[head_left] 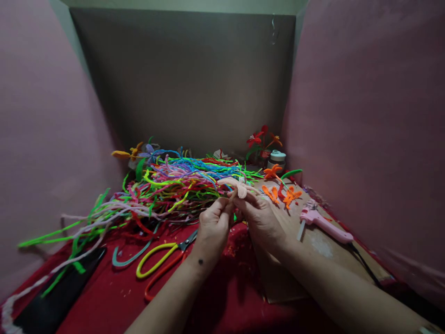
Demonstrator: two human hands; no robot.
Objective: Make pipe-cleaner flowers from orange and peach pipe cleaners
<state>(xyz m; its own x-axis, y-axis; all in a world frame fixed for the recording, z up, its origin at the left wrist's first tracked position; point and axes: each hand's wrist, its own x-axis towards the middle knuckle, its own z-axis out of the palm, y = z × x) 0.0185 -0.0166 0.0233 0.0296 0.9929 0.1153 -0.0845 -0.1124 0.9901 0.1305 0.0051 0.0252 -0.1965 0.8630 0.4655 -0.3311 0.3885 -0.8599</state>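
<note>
Both hands meet in the middle of the view, in front of a pile of coloured pipe cleaners (187, 176). A pale pink pipe cleaner piece (242, 189), bent into petal-like loops, sticks up from between the fingers. My left hand (214, 222) pinches it from below, its thumb and fingers closed. On the other side my right hand (262, 222) is also closed on the piece. The fingertips hide its lower part. Scissors (182, 246) with one yellow and one red handle lie beside my left hand, their blade tips hidden behind it.
On a brown board (278, 278) at right lie orange pipe cleaner flowers (291, 197) and a pink glue gun (327, 225) with a black cord. A lidded jar (277, 160) and red flowers (259, 138) stand behind. A dark flat object (59, 292) lies on the red cloth (114, 287).
</note>
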